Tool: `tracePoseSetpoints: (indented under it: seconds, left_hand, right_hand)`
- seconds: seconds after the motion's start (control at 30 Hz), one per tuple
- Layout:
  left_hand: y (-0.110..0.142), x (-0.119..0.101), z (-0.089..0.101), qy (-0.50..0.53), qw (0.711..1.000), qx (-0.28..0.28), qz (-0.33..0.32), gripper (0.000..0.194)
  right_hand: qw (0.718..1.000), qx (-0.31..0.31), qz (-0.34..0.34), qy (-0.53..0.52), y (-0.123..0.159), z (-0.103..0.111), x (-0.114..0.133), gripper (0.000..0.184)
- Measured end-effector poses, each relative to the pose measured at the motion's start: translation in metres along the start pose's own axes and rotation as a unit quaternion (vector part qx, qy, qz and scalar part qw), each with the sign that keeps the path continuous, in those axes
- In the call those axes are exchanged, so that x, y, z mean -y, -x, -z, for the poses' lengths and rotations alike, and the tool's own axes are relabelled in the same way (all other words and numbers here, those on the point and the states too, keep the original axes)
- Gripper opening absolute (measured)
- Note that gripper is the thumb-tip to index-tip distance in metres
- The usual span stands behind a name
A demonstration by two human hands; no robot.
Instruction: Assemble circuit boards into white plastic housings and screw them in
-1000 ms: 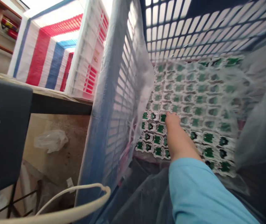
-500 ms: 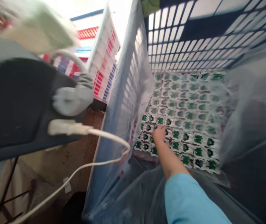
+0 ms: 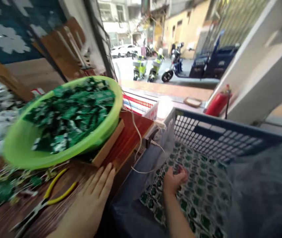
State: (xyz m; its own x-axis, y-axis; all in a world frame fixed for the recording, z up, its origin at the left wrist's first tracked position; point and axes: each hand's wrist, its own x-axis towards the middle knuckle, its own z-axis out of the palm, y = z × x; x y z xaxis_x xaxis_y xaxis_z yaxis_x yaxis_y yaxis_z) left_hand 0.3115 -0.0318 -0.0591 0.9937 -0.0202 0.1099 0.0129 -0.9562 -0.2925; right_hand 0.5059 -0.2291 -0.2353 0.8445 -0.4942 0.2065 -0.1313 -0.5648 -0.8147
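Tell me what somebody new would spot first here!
Probably the big lime-green basin at the left, heaped with green boards. Next might come the yellow-handled pliers lying open in front of it, near the left hand. On the right, the right hand is inside the blue basket, among rows of small pieces.

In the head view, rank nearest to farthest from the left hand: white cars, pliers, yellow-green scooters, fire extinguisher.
1. Pliers, just left of the left hand
2. Fire extinguisher, right, by the pillar
3. Yellow-green scooters, outside
4. White cars, outside beyond the scooters
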Motion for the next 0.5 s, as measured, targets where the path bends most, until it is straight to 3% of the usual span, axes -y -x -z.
tracePoseSetpoints:
  seconds: [0.03, 0.1, 0.23, 0.3, 0.37, 0.43, 0.5]
  left_hand:
    - [-0.006, -0.005, 0.003, 0.036, 0.998, 0.05, 0.018, 0.08]
    - [-0.015, -0.012, 0.009, 0.081, 0.994, 0.067, 0.037, 0.075]
    - [-0.002, -0.017, 0.03, 0.16, 0.984, 0.067, 0.026, 0.068]
    - [0.026, -0.013, 0.044, 0.198, 0.978, 0.066, -0.006, 0.067]
    - [0.065, -0.003, 0.062, 0.226, 0.972, 0.053, -0.031, 0.065]
    - [0.112, 0.016, 0.081, 0.247, 0.968, 0.025, -0.026, 0.055]
    - [0.161, 0.043, 0.098, 0.269, 0.962, -0.037, 0.015, 0.045]
  right_hand:
    - [0.998, -0.013, 0.057, -0.035, 0.001, 0.016, 0.025, 0.04]
    - [0.979, -0.012, 0.179, -0.099, 0.011, 0.049, 0.078, 0.041]
    - [0.89, 0.089, 0.42, -0.151, 0.041, 0.101, 0.187, 0.031]
    - [0.835, 0.16, 0.511, -0.124, 0.047, 0.109, 0.238, 0.023]
    - [0.798, 0.218, 0.558, -0.068, 0.044, 0.105, 0.287, 0.016]
    - [0.772, 0.271, 0.575, 0.006, 0.038, 0.095, 0.33, 0.009]
    - [0.766, 0.295, 0.566, 0.077, 0.038, 0.087, 0.365, 0.014]
